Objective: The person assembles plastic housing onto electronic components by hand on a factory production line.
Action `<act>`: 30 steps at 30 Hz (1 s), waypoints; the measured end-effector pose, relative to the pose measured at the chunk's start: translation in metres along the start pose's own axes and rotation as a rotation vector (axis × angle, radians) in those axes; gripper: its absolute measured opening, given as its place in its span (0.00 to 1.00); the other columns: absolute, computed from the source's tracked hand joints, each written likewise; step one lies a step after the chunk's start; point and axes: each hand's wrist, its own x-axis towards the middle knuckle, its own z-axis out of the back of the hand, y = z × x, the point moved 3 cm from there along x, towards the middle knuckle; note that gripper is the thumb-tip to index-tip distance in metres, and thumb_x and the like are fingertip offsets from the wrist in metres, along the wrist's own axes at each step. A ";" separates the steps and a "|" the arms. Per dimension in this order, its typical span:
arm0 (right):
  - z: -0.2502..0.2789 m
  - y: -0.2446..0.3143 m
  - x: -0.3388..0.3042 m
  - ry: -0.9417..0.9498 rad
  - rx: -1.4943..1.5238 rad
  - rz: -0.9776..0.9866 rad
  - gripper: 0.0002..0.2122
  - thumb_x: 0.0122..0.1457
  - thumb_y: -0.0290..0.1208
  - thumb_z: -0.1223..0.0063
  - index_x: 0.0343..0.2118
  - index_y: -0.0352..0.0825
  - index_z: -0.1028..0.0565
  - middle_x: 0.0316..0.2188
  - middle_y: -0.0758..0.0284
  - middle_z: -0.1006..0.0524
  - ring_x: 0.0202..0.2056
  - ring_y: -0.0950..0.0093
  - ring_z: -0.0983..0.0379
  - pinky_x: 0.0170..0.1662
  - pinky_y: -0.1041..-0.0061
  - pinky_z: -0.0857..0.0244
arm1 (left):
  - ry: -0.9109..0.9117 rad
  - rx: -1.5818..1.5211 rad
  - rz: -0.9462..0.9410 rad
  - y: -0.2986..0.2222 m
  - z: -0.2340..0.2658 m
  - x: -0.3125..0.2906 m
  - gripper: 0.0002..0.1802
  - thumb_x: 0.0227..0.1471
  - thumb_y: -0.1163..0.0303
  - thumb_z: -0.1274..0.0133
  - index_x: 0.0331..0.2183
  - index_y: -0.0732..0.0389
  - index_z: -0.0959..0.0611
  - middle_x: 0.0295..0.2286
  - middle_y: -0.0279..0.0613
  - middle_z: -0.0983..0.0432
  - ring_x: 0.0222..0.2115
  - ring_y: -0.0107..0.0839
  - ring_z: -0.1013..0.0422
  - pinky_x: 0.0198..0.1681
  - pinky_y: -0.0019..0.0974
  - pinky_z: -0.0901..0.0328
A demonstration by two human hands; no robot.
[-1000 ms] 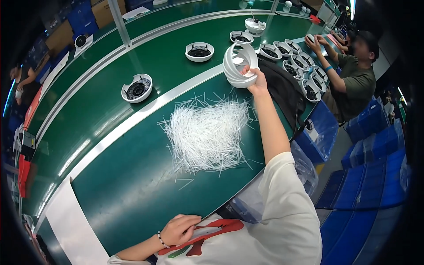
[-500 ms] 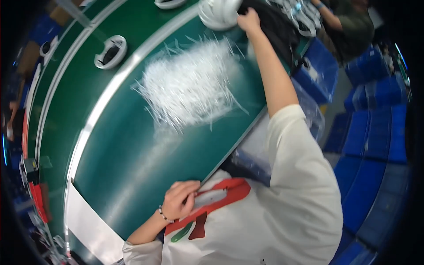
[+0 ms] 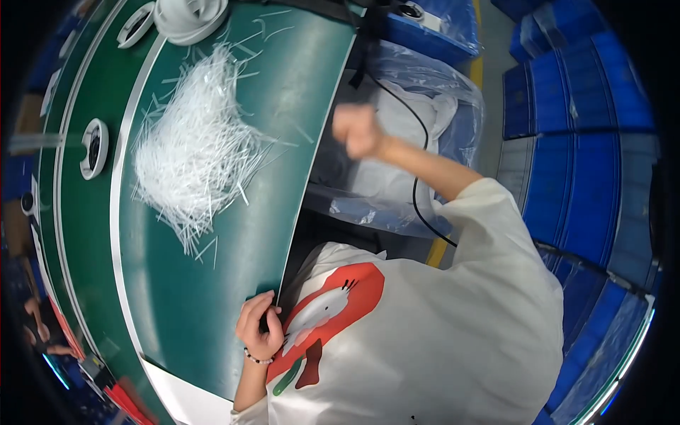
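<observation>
My left hand (image 3: 258,327), a beaded bracelet at its wrist, rests at the near edge of the green worktable (image 3: 258,191). Its fingers are loosely bent with the thumb apart, and nothing shows between them. Off the table's right edge, my right hand (image 3: 358,132) hangs in the air over a plastic-lined bin (image 3: 453,138). Motion blurs its bent fingers, so whether they hold anything is unclear. A loose heap of thin white strips (image 3: 202,152) lies on the table. Beyond the heap sits a stack of curved white plastic parts (image 3: 190,20).
Left of the table runs a green conveyor (image 3: 88,234) carrying oval white parts with dark centres (image 3: 94,149). A black cable (image 3: 421,142) hangs across the lined bin, which holds white material. Blue crates (image 3: 567,191) stand at the right. A white sheet (image 3: 180,397) lies at the near left.
My right hand has left the white stack and black fabric at the far end and swung nearer, over the bin. The view has turned rightward. My left hand stays at the edge.
</observation>
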 end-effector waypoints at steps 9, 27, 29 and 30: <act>-0.145 -0.098 -0.036 0.134 -0.389 -0.294 0.18 0.40 0.31 0.54 0.37 0.32 0.33 0.40 0.53 0.37 0.43 0.58 0.42 0.44 0.63 0.46 | -0.050 0.176 -0.037 -0.003 0.006 -0.005 0.09 0.38 0.85 0.59 0.27 0.69 0.27 0.25 0.49 0.29 0.15 0.28 0.35 0.18 0.25 0.39; -0.208 -0.140 -0.106 -0.126 -0.599 -0.702 0.19 0.52 0.38 0.62 0.44 0.33 0.37 0.46 0.58 0.38 0.47 0.64 0.43 0.50 0.68 0.51 | -0.066 0.127 0.037 -0.011 -0.010 -0.029 0.12 0.35 0.88 0.60 0.26 0.68 0.27 0.24 0.48 0.29 0.15 0.26 0.35 0.16 0.22 0.39; -0.232 -0.132 -0.105 -0.127 -0.618 -0.766 0.19 0.53 0.38 0.63 0.44 0.32 0.37 0.46 0.58 0.38 0.48 0.64 0.43 0.50 0.68 0.51 | -0.069 0.108 0.086 -0.009 0.009 -0.023 0.12 0.35 0.88 0.61 0.26 0.68 0.27 0.24 0.48 0.29 0.15 0.26 0.35 0.15 0.22 0.39; -0.245 -0.129 -0.096 -0.135 -0.623 -0.802 0.19 0.53 0.38 0.63 0.44 0.32 0.37 0.46 0.58 0.38 0.48 0.64 0.43 0.51 0.68 0.51 | -0.027 0.118 0.077 -0.004 0.028 -0.010 0.12 0.35 0.88 0.61 0.26 0.68 0.27 0.24 0.48 0.29 0.15 0.26 0.35 0.15 0.22 0.39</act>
